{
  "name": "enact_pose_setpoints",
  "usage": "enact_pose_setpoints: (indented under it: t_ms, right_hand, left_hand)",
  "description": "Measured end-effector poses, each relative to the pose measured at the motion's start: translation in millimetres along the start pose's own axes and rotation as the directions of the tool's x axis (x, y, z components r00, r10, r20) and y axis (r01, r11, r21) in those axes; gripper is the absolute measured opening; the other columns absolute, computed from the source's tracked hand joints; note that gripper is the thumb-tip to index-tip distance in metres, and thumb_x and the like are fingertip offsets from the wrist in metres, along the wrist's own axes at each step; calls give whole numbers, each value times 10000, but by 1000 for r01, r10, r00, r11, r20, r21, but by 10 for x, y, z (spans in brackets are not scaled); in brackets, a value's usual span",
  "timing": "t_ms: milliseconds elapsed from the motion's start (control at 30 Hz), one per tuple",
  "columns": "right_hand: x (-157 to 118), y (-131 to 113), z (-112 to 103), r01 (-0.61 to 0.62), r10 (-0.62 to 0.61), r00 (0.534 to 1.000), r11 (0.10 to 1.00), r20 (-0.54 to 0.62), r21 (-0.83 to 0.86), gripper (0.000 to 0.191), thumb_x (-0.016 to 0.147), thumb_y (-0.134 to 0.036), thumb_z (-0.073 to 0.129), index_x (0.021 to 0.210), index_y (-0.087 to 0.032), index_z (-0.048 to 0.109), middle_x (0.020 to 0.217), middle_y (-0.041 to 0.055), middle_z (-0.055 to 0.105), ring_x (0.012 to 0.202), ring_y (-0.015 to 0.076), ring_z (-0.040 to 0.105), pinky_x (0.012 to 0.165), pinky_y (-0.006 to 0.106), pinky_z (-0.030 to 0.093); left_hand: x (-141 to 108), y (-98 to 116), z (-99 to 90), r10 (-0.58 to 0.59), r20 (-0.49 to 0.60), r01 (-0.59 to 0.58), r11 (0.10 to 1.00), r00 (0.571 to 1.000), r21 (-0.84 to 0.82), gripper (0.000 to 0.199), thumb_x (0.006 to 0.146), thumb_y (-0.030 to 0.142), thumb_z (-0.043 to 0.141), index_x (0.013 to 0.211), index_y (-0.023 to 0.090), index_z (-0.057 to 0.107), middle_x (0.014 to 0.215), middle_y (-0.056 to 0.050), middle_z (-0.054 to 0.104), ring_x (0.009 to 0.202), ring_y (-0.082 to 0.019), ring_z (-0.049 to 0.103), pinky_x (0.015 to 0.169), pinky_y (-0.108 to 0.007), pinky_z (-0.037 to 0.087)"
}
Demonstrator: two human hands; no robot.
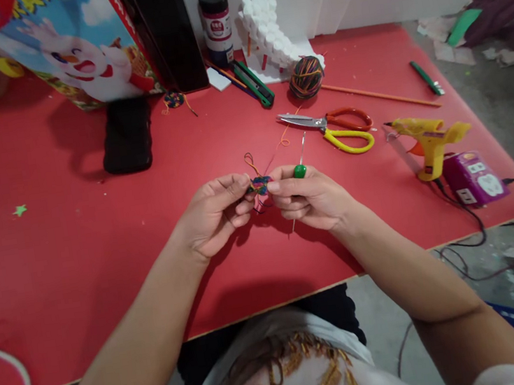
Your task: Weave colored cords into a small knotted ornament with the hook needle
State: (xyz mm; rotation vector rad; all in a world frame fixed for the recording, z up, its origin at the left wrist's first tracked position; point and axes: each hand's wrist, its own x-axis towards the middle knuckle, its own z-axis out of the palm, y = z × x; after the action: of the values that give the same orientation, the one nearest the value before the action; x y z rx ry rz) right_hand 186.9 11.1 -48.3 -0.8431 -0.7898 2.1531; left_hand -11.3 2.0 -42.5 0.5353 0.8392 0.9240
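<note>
Near the middle of the red table, a small multicoloured crocheted piece is stretched between both hands. My left hand pinches its left end, with a loop of yarn sticking up beside the fingertips. My right hand pinches the right end and also holds a thin metal hook with a green handle, its shaft pointing up and its other end below the fingers. A thin strand of yarn runs from the piece towards the dark multicoloured yarn ball at the back.
Scissors with red and yellow handles lie beyond my right hand. A yellow glue gun and purple box with cables stand at the right. Behind are a green cutter, a jar, a black phone and a black case.
</note>
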Motion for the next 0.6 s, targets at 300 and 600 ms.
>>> enact_pose_setpoints:
  t_ms: [300,600]
  right_hand:
    - [31,51,35,38,-39,994,999,-98,-18,273,774,-261,920,787,-164,666,502,-124,416,438,6,177,404,164,138]
    - [17,43,-12,-66,61,991,997,119,41,289,795,-289,914,796,-158,657,508,-150,308,447,6,132,400,150,146]
  left_hand:
    - [-12,-46,-4,122,-21,-119,987,992,108,230,769,283,948,828,138,780,715,-21,695,628,-91,635,579,-176,543]
    - [-22,-56,-34,24,92,-37,989,995,143,241,764,299,956,797,146,773,709,-4,671,555,-80,580,547,-209,521]
